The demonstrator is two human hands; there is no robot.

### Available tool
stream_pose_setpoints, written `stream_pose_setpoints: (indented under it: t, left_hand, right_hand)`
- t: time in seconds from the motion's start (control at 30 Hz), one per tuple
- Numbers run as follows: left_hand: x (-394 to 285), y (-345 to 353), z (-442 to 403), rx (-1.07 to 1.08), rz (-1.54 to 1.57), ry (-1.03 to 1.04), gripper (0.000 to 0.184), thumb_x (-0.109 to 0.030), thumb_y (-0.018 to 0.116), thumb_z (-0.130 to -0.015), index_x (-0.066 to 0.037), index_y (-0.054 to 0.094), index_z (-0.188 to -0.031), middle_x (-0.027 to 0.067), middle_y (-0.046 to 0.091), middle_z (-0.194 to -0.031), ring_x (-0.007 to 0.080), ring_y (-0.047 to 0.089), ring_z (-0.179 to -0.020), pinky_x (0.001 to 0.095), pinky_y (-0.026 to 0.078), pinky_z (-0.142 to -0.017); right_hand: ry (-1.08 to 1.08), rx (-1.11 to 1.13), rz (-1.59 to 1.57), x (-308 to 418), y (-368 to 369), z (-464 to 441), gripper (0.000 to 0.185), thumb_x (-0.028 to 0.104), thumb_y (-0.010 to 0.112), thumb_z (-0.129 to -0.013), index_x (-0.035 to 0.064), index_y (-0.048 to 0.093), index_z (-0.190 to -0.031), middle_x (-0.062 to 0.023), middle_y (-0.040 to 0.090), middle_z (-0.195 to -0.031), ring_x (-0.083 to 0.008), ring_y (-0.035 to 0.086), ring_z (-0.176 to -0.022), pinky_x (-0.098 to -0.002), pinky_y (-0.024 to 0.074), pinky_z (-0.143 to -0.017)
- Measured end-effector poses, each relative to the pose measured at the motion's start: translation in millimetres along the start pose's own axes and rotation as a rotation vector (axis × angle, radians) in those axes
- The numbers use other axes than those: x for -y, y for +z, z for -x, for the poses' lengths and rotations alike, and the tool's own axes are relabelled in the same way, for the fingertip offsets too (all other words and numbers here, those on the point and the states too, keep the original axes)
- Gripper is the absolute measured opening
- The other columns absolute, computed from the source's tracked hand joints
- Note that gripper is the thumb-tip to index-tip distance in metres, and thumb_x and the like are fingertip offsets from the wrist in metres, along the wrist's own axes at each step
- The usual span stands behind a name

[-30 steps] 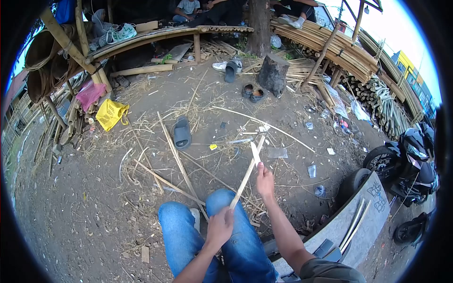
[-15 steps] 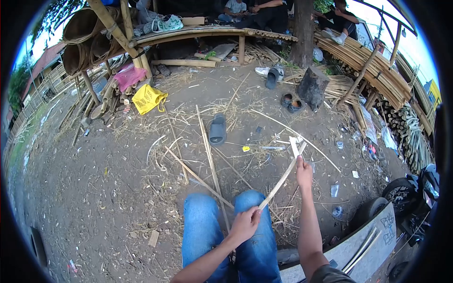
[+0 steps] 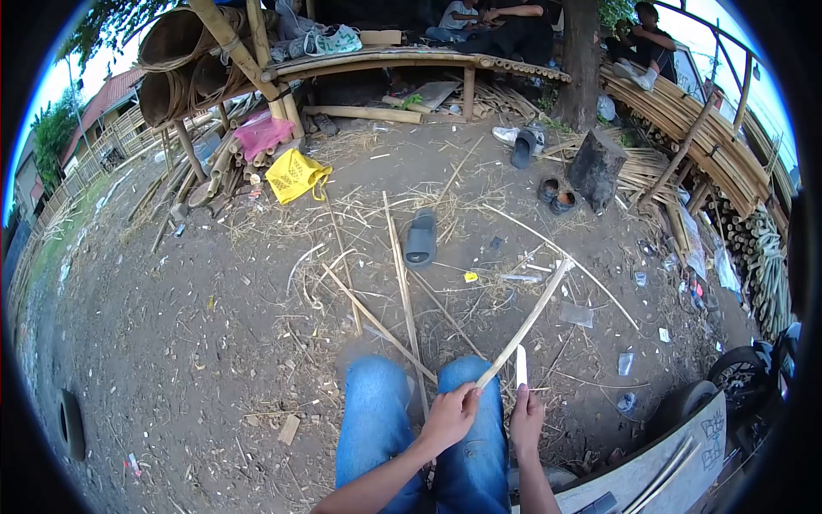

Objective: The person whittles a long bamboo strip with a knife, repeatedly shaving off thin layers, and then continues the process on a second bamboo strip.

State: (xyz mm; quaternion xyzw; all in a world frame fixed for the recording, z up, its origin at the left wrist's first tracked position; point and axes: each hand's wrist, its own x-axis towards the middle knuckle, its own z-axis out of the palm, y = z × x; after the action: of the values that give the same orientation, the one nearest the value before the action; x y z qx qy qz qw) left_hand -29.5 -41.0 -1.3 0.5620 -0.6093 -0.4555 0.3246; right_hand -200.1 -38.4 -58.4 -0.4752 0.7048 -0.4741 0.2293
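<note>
Over the knees, my left hand (image 3: 451, 418) is closed on the near end of a pale bamboo strip (image 3: 529, 324), which slants up and away to the right. My right hand (image 3: 527, 420) is closed round the handle of a knife, its light blade (image 3: 521, 367) pointing away from me. The blade is beside the strip, near its lower part, and a gap shows between them. The knife's handle is mostly hidden by the fingers.
Bamboo strips (image 3: 402, 295) and a grey slipper (image 3: 421, 238) lie on the ground ahead. A yellow bag (image 3: 296, 176) is at the left, a tree stump (image 3: 597, 170) at the right. A grey board (image 3: 634, 480) stands at lower right. People sit on bamboo platforms behind.
My right hand with the knife has come back towards me, from the strip's far end to near my right knee. My left hand keeps its hold. The view has turned left.
</note>
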Motion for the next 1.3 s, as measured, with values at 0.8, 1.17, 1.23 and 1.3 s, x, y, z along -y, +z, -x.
stream_pose_setpoints:
  t: [0.8, 1.17, 1.23, 1.3]
  left_hand:
    - [-9.5, -0.2, 0.2, -0.023, 0.035, 0.013, 0.020, -0.016, 0.052, -0.097, 0.000, 0.064, -0.099, 0.0094, 0.058, -0.058, 0.0170, 0.058, -0.050, 0.0334, 0.044, -0.052]
    - [-11.7, 1.6, 0.6, -0.022, 0.012, 0.009, 0.023, -0.016, 0.052, -0.098, 0.002, 0.065, -0.103, 0.0047, 0.055, -0.062, 0.0114, 0.052, -0.056, 0.0285, 0.041, -0.054]
    - [-11.7, 1.3, -0.4, -0.025, 0.010, 0.014, 0.023, -0.018, 0.052, -0.097, 0.001, 0.064, -0.101, 0.0103, 0.058, -0.061, 0.0190, 0.060, -0.055, 0.0336, 0.045, -0.056]
    - [-5.8, 2.1, -2.2, -0.002, -0.012, 0.025, 0.024, -0.018, 0.052, -0.097, 0.002, 0.065, -0.103, 0.0098, 0.057, -0.061, 0.0174, 0.059, -0.056, 0.0331, 0.045, -0.056]
  right_hand:
    - [0.088, 0.041, 0.084, 24.6, -13.3, -90.4, 0.059, 0.049, 0.044, -0.099, -0.0032, 0.059, -0.076, -0.0136, 0.047, -0.050, -0.0218, 0.046, -0.047, -0.0422, 0.0372, -0.050]
    - [0.216, 0.063, -0.106, 18.7, -18.5, -43.2, 0.057, 0.048, 0.046, -0.100, -0.0026, 0.060, -0.078, -0.0045, 0.040, -0.049, -0.0118, 0.040, -0.049, -0.0352, 0.0332, -0.047]
    - [0.231, 0.079, -0.096, 16.2, -21.1, -61.1, 0.059, 0.049, 0.045, -0.100, -0.0031, 0.060, -0.076, -0.0076, 0.044, -0.049, -0.0157, 0.042, -0.048, -0.0369, 0.0357, -0.049]
    - [0.120, 0.035, 0.043, 19.3, -21.5, -89.7, 0.061, 0.050, 0.045, -0.099, -0.0039, 0.060, -0.074, -0.0128, 0.048, -0.051, -0.0215, 0.047, -0.049, -0.0403, 0.0391, -0.051]
